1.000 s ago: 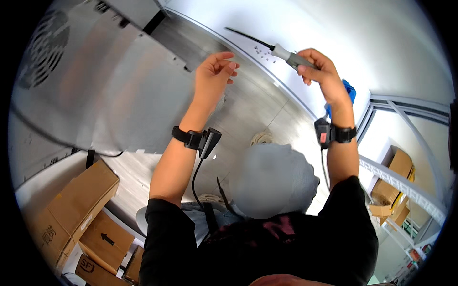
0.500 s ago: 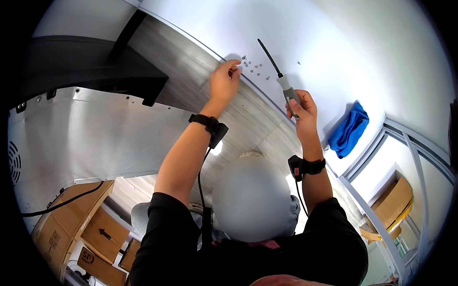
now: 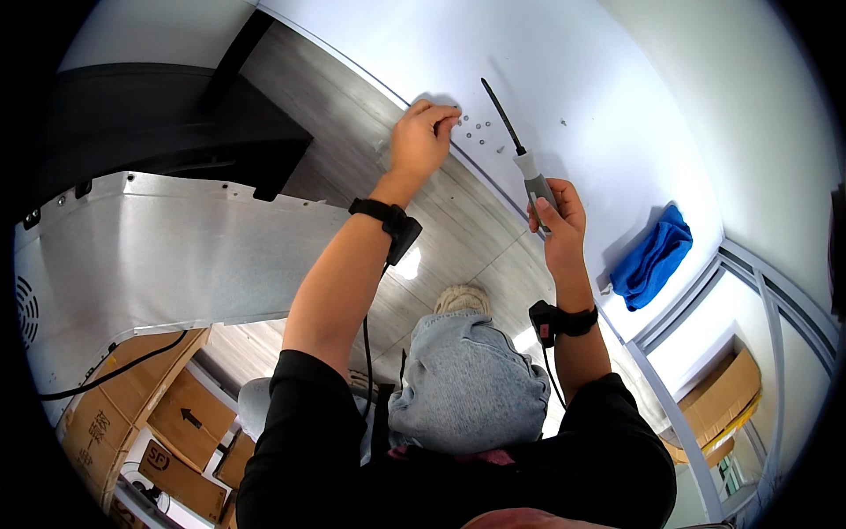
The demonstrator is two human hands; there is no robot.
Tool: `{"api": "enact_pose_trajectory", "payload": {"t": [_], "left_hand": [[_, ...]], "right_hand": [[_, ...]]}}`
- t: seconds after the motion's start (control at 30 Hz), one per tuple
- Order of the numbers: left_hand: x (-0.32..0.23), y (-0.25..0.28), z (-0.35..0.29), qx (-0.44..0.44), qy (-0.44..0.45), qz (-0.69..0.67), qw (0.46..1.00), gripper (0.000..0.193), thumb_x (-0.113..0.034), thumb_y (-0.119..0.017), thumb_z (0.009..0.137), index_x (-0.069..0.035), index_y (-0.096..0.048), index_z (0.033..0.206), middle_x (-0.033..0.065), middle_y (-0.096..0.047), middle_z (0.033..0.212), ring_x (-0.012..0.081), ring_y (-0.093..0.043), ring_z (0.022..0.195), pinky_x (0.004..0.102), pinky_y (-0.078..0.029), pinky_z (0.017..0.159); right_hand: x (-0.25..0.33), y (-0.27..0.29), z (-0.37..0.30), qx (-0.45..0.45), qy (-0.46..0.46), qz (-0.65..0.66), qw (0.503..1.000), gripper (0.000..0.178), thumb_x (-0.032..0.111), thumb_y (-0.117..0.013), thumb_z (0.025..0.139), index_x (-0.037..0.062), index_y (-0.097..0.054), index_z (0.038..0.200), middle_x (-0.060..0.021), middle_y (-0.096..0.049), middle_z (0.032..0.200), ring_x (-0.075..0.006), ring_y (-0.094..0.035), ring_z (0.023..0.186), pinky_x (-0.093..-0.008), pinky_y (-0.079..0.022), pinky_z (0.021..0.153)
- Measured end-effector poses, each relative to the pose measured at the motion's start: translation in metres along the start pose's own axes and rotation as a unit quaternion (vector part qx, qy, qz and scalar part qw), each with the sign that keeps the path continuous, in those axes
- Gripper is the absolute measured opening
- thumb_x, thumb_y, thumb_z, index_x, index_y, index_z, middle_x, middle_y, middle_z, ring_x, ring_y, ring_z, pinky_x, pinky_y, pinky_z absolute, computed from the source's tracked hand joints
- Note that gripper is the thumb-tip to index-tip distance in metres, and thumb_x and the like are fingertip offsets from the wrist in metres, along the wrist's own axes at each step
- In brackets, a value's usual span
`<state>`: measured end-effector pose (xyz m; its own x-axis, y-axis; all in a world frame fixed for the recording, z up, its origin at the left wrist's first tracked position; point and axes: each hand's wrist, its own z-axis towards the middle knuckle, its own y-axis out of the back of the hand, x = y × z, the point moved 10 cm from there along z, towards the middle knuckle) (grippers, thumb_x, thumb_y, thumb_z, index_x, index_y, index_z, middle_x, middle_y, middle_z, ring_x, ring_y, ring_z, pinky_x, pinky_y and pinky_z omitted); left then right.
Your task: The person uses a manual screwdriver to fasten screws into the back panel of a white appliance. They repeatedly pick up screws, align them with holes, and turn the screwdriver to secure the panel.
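In my right hand [image 3: 561, 212], the fingers wrap round the grey handle of a screwdriver [image 3: 531, 181]. Its dark shaft points up and to the left above the white table [image 3: 617, 150]. My left hand [image 3: 425, 138] is at the table's near edge, thumb and fingertips pinched together beside a loose cluster of small screws [image 3: 480, 135]. What the pinch holds, if anything, is too small to make out. One more small screw [image 3: 564, 122] lies apart, to the right of the screwdriver shaft.
A folded blue cloth [image 3: 652, 257] lies on the table to the right, near a grey metal frame [image 3: 670, 370]. On the left are a large sheet-metal panel [image 3: 194, 256] and a black cabinet [image 3: 167, 123]. Cardboard boxes [image 3: 189, 419] stand at the lower left.
My left hand has moved right to the screws, and its fingertips have closed into a pinch. The screwdriver stays in my right hand. The view has shifted slightly.
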<state>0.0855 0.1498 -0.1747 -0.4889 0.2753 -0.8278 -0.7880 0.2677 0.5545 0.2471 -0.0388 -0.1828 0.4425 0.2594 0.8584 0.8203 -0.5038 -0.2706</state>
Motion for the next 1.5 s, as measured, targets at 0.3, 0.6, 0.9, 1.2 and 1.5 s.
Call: {"api": "enact_pose_trajectory", "payload": {"t": [0.3,0.6,0.9,1.2,1.5], "left_hand": [[0.037,0.042,-0.050,-0.018,0.321,-0.494,0.808,0.015,-0.014,-0.052,0.095,-0.002,-0.061,0.099,0.0054,-0.064,0.092,0.0162,-0.062,0.080,0.0276,-0.053,0.073],[0.029,0.132,-0.091,-0.056,0.223,-0.734,0.640,0.015,-0.012,-0.043,0.098,-0.002,-0.055,0.099,0.0135,-0.060,0.106,0.0272,-0.063,0.097,0.0362,-0.055,0.085],[0.003,0.187,-0.101,-0.073,0.153,-0.737,0.654,0.017,-0.017,-0.045,0.098,-0.003,-0.055,0.097,0.0112,-0.060,0.099,0.0288,-0.063,0.100,0.0362,-0.055,0.086],[-0.012,0.221,-0.105,-0.106,0.144,-0.651,0.738,0.018,-0.015,-0.045,0.098,-0.001,-0.056,0.095,0.0112,-0.062,0.097,0.0244,-0.066,0.092,0.0294,-0.058,0.077],[-0.043,0.288,-0.098,-0.114,0.135,-0.573,0.801,0.019,-0.016,-0.046,0.098,-0.001,-0.057,0.095,0.0112,-0.065,0.089,0.0200,-0.068,0.079,0.0271,-0.058,0.072]], "right_hand": [[0.025,-0.045,0.000,0.113,0.102,-0.174,0.973,0.034,0.003,-0.067,0.079,0.0005,-0.055,0.111,-0.0041,-0.060,0.093,-0.0108,-0.055,0.084,-0.0238,-0.045,0.076],[0.039,-0.153,-0.014,0.238,0.114,-0.227,0.938,0.036,0.004,-0.070,0.076,0.0005,-0.058,0.110,-0.0052,-0.061,0.098,-0.0119,-0.056,0.089,-0.0247,-0.044,0.080],[0.069,-0.175,-0.034,0.248,0.148,-0.250,0.924,0.038,0.012,-0.073,0.075,-0.0006,-0.059,0.108,-0.0060,-0.062,0.095,-0.0132,-0.057,0.085,-0.0250,-0.045,0.077],[0.130,-0.213,-0.067,0.241,0.311,-0.378,0.838,0.035,0.015,-0.074,0.073,0.0019,-0.062,0.103,-0.0094,-0.063,0.085,-0.0181,-0.060,0.074,-0.0269,-0.046,0.069],[0.213,-0.284,-0.123,0.233,0.442,-0.434,0.750,0.034,0.004,-0.073,0.067,0.0047,-0.063,0.099,-0.0124,-0.063,0.080,-0.0243,-0.062,0.068,-0.0292,-0.047,0.062]]}}
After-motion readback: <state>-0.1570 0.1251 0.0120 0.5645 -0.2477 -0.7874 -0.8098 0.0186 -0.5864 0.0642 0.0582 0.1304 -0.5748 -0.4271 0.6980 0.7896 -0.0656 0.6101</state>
